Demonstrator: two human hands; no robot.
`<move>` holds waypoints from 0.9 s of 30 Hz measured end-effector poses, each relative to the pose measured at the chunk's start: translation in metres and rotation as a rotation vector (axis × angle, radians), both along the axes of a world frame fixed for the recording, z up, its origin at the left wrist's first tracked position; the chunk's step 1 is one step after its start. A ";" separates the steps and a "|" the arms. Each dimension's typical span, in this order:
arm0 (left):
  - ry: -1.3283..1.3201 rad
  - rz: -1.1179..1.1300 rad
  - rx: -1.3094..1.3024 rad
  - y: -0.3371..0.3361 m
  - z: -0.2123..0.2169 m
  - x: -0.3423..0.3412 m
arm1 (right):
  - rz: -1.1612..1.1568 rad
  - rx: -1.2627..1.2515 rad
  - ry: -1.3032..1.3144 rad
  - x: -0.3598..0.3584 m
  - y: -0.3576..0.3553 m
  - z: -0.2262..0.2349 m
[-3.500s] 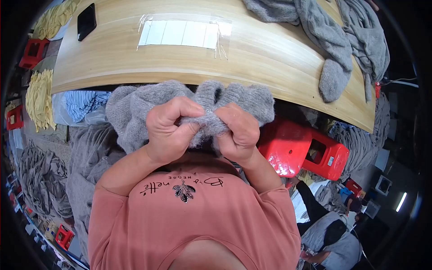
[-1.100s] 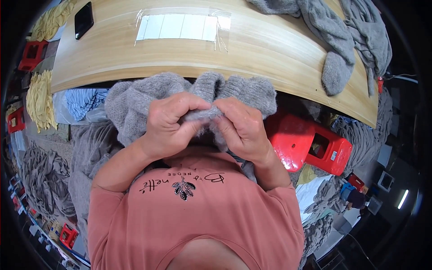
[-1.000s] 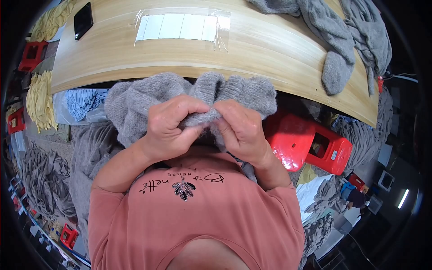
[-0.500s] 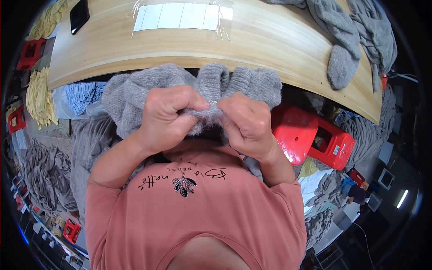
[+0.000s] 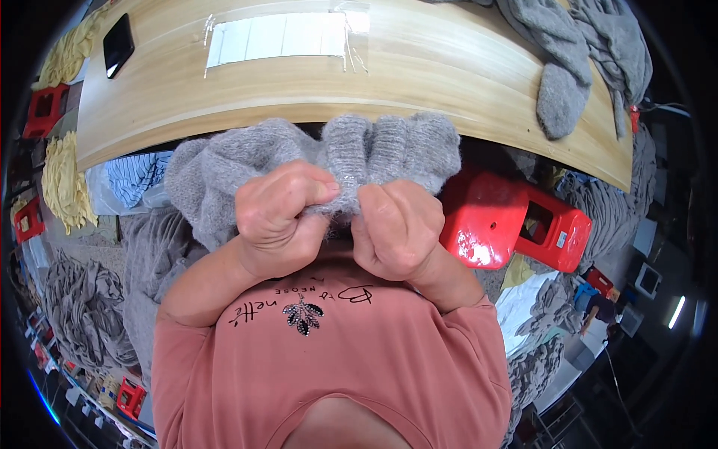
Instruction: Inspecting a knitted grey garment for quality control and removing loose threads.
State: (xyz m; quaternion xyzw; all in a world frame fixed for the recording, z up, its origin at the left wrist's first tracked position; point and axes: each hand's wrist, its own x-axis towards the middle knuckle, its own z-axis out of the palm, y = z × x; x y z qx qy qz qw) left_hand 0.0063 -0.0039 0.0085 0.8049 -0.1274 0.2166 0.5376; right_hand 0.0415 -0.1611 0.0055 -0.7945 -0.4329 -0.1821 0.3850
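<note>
A grey, fuzzy knitted garment is bunched between my chest and the near edge of the table, its ribbed folds standing up at the middle and right. My left hand is closed on a bit of its edge, thumb and forefinger pinching the knit. Close beside it, my right hand pinches the same edge, knuckles up. A short, slightly shiny strip of knit shows between the two hands. Whether anything small is held inside the fingers cannot be seen.
On the wooden table lie a black phone, a white lined sheet under clear tape, and more grey knitwear at the right. Red plastic stools stand to my right. Piles of grey garments and yellow ones flank me.
Both hands have come slightly nearer my chest, and the fingertips are a little farther apart, showing more knit between them. The whole view has tilted slightly.
</note>
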 end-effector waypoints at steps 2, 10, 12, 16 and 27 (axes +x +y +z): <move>0.012 0.003 0.004 -0.001 -0.002 -0.002 | -0.011 -0.019 0.000 -0.003 0.001 -0.001; 0.250 0.019 0.020 0.010 -0.004 -0.001 | 0.010 0.087 0.167 0.003 0.003 -0.015; 0.466 -0.054 -0.137 0.010 -0.009 0.005 | 0.024 0.073 0.128 0.015 -0.003 -0.016; 0.869 -0.083 -0.389 0.022 -0.016 0.000 | -0.061 0.016 -0.066 0.011 -0.013 -0.014; 0.863 -0.120 -0.883 0.014 -0.022 0.002 | 0.024 0.206 0.505 0.007 -0.008 -0.009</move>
